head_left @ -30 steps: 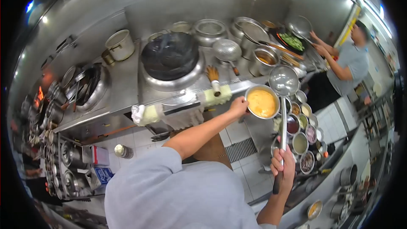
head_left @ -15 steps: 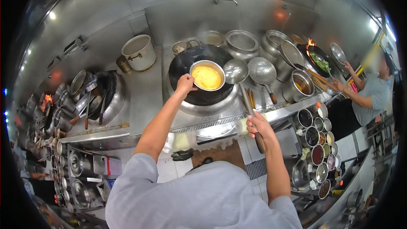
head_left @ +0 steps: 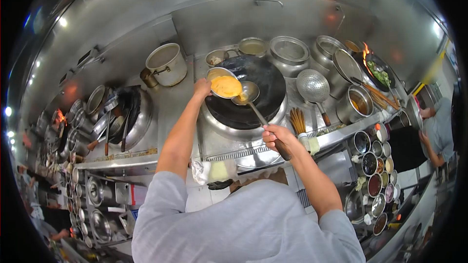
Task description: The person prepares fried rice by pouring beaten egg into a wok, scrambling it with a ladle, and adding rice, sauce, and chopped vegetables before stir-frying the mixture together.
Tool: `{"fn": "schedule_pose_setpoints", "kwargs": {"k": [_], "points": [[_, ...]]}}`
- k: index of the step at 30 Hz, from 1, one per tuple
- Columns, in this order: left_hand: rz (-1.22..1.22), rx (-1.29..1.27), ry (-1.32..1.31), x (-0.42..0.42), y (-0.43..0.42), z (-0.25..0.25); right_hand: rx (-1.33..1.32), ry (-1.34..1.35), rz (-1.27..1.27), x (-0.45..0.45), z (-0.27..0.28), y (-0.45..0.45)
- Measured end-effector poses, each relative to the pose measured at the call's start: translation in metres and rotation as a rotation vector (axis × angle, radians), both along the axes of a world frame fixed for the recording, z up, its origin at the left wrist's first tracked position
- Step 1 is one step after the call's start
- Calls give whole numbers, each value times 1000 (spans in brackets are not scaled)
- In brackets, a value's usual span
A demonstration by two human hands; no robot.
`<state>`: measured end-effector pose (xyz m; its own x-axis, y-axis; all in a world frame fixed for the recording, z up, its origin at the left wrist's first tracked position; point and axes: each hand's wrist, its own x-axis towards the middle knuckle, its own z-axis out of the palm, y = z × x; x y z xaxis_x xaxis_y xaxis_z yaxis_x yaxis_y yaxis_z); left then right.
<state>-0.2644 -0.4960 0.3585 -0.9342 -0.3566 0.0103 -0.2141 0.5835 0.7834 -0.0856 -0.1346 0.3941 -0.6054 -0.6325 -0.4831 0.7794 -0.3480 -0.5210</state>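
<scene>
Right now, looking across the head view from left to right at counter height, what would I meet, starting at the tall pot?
Tall pot, left hand, bowl of yellow liquid, ladle head, right hand, perforated strainer, pot of brown liquid.

The steel surface (head_left: 165, 109) bears a wok (head_left: 268, 74), a strainer (head_left: 313, 84), a brush (head_left: 298, 119) by its front edge, a tall pot (head_left: 175, 71) and, apparently, a half-hidden basin (head_left: 257, 54) toward its back edge.

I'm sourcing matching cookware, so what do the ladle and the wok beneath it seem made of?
Ladle: probably stainless steel, smooth and shiny, from its silvery glint; the dark grip is of unclear material. Wok: probably iron or carbon steel, from its blackened, mostly dull surface.
</scene>
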Motion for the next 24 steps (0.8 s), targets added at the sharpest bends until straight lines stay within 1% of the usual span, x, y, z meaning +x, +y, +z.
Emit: {"fn": "schedule_pose_setpoints", "kwargs": {"k": [2, 3, 6, 12, 15, 17, 18, 20, 22, 24], "points": [[46, -6, -12, -1, 0, 2, -41, -49, 39, -7, 0, -1], [37, -11, -8, 0, 1, 3, -50, -87, -3, -8, 2, -3], [54, 45, -10, -2, 5, 4, -106, -109, -15, -9, 0, 0], [71, 63, 1, -9, 9, -3, -83, -87, -15, -8, -1, 3], [73, 22, -30, -7, 10, -1, -72, -94, -45, -9, 0, 3], [73, -121, -19, -10, 11, -2, -72, -98, -42, -11, 0, 5], [76, -120, -25, -12, 9, -5, -80, -101, -49, -10, 0, 5], [77, -264, 56, -18, 7, -12, -84, -109, -68, -7, 2, 3], [84, -291, 60, -23, 4, -16, -88, -112, -90, -8, -1, 4], [89, -317, 64, -19, 5, -13, -156, -180, -40, -13, -10, 5]]}}
